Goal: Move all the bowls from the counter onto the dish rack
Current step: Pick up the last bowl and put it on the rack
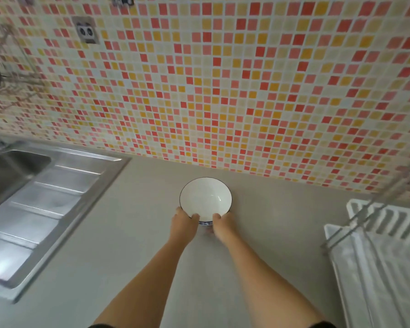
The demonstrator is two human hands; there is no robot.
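A white bowl with a dark rim and a blue pattern on its outside is in the middle of the grey counter, near the tiled wall. My left hand grips its near left rim, thumb inside the bowl. My right hand grips its near right rim the same way. The bowl tilts slightly toward me; I cannot tell whether its base touches the counter. The white dish rack with metal wires stands at the right edge of the view, well apart from the bowl.
A steel sink with a ribbed drainboard fills the left side of the counter. The mosaic tiled wall rises right behind the bowl. Bare counter lies between the bowl and the rack.
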